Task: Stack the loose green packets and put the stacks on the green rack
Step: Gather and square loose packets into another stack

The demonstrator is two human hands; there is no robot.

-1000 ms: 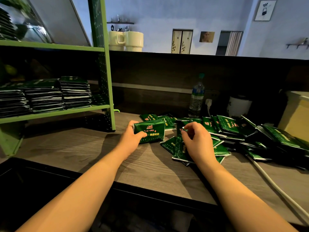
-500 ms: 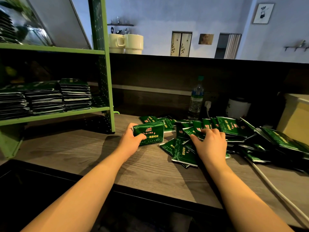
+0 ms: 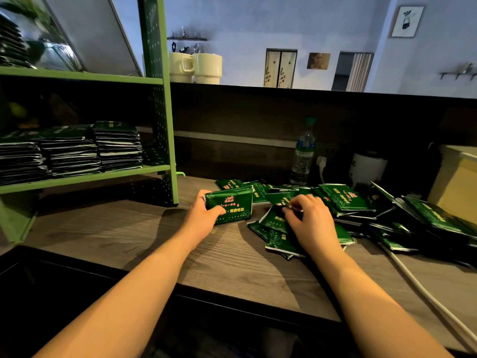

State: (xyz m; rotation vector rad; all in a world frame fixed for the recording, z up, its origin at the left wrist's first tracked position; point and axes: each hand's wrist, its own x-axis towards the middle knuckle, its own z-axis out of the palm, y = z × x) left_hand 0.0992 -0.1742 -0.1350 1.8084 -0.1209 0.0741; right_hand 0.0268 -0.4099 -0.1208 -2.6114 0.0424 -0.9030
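Right hand (image 3: 309, 223) hides its pinched packet (image 3: 273, 220), pile (image 3: 387, 213) cropped right

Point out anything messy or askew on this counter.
The loose green packets sprawl in a jumbled heap right of the hands, overlapping at odd angles, some tilted on edge. The stacks on the green rack sit fairly square.

A water bottle (image 3: 302, 153) stands near two cream mugs (image 3: 196, 67) on the ledge.

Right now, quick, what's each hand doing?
Left hand: holding a stack of green packets upright on the counter.
Right hand: pinching one loose packet from the pile.
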